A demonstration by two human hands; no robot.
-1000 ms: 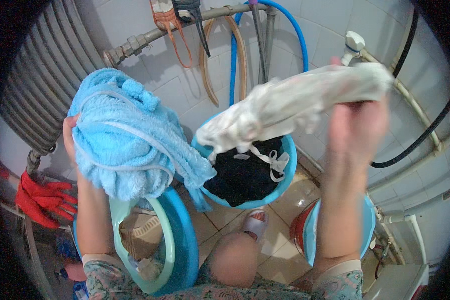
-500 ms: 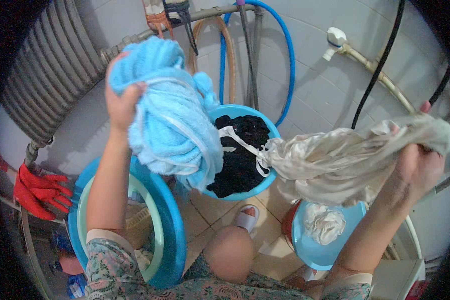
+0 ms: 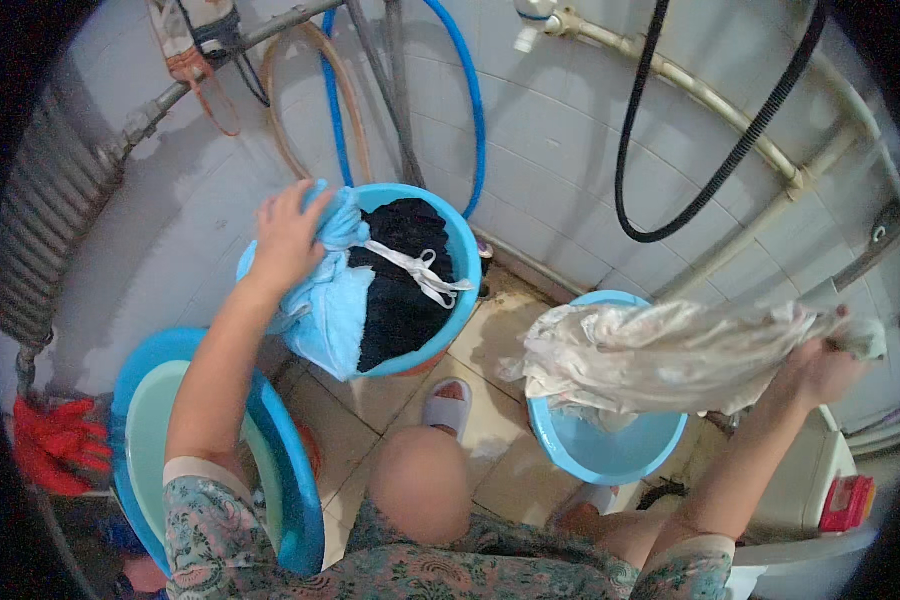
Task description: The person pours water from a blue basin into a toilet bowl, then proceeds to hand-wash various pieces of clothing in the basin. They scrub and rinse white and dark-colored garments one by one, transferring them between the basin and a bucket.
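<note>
Your left hand (image 3: 288, 240), fingers parted, is at the blue towel (image 3: 325, 320); cannot tell if it grips. Towel, held aloft half a second ago, now lies in the middle basin (image 3: 466, 245) beside black cloth (image 3: 405, 290). Your right hand (image 3: 822, 370) clutches the pale cloth (image 3: 650, 355), its far end now over the right basin (image 3: 605, 448).

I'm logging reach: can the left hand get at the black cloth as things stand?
Probably yes: the left hand is at the blue towel in the same basin, and the black cloth beside it lies largely uncovered.
</note>
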